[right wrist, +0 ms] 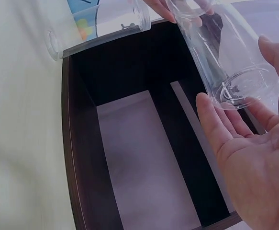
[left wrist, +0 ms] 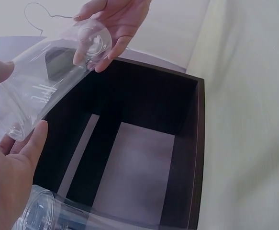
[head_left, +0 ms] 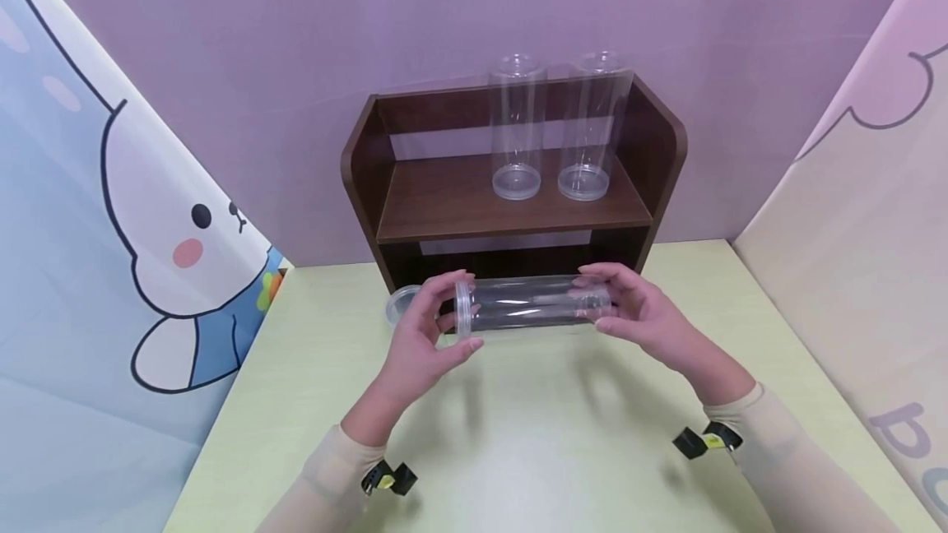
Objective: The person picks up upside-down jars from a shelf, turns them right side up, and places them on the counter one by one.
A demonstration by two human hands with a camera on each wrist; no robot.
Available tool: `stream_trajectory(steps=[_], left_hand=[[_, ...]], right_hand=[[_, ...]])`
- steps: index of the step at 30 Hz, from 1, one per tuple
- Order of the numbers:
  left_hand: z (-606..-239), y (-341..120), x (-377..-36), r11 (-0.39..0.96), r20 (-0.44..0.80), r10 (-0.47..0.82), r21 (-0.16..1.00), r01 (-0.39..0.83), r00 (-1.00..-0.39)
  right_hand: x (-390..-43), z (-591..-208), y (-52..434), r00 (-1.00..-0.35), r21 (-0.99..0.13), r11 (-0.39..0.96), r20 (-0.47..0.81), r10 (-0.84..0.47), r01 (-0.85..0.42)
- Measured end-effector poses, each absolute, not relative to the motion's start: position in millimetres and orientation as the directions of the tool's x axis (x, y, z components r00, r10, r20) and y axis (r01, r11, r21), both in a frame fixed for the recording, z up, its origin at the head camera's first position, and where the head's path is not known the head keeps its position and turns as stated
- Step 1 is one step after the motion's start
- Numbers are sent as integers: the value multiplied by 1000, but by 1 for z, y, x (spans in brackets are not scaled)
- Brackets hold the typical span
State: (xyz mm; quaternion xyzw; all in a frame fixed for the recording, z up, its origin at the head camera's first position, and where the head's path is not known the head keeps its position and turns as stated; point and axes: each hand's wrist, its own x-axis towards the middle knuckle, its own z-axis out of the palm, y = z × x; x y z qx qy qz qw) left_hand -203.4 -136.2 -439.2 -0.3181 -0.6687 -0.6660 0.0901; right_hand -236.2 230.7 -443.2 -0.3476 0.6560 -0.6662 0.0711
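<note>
Both hands hold a clear plastic cylinder jar (head_left: 529, 303) lying level above the table, in front of the shelf. My left hand (head_left: 422, 344) grips its lidded left end, thumb below the rim and fingers over the top. Around the opposite end curl the thumb and fingers of my right hand (head_left: 640, 315). The right wrist view shows the jar's round base (right wrist: 242, 88) between the right thumb and fingers. Through the clear wall in the left wrist view, part of the right hand (left wrist: 122, 24) shows.
A dark brown two-tier shelf (head_left: 444, 196) stands at the back of the pale green table (head_left: 518, 451). On its upper board are two upright clear jars (head_left: 516, 130). Another clear jar (right wrist: 101, 28) lies on its side by the shelf's left end. Printed cloth hangs around.
</note>
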Motion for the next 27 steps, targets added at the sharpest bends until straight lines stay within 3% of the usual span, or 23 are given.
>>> stream_trajectory(steps=[8, 17, 27], left_hand=[[-437, -140, -206, -70, 519, 323, 847, 527, -791], [-432, -145, -206, -1, 469, 341, 867, 499, -815], [-430, -144, -207, 6, 484, 338, 856, 517, -807]], right_hand=[[-236, -443, 230, -756, -925, -59, 343, -557, -376], [-235, -450, 229, -748, -875, 109, 331, -575, -471], [-234, -458, 225, -753, -851, 196, 297, -587, -488]])
